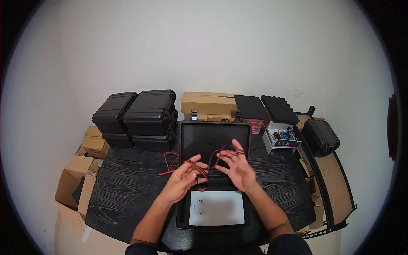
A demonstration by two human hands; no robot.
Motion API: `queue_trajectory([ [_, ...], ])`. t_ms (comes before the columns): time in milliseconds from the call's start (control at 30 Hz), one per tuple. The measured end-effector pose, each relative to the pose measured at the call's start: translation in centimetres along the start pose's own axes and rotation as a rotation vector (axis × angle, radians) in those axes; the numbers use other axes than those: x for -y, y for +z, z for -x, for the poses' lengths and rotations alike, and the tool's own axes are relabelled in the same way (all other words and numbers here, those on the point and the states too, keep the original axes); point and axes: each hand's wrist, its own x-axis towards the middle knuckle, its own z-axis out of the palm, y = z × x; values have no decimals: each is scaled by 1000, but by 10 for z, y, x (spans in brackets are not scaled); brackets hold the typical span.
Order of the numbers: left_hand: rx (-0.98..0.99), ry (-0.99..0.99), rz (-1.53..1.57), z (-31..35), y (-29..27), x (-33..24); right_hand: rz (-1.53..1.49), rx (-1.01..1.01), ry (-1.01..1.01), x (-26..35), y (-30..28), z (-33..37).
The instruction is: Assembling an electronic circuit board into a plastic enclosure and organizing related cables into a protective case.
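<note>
Head view, left to right: an open cardboard box, stacked black cases, an open black case with a white panel inside, and a white electronics box on or beside a dark wood-grain table; both hands partly block the open case's lid. Above it, the left hand curls around a thin, loosely coiled red-and-black cable, while the right hand spreads its fingers against a looping strand.

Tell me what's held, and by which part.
The left hand holds the red and black leads by a looped stretch; the right hand touches another part, grip unclear.
</note>
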Motion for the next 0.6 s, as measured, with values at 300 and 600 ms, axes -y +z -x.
queue_trajectory([
  [300,305,213,-730,4,-7,16,820,332,145,-30,31,11],
  [600,338,250,-814,10,17,-2,874,-153,-205,9,10,2],
])
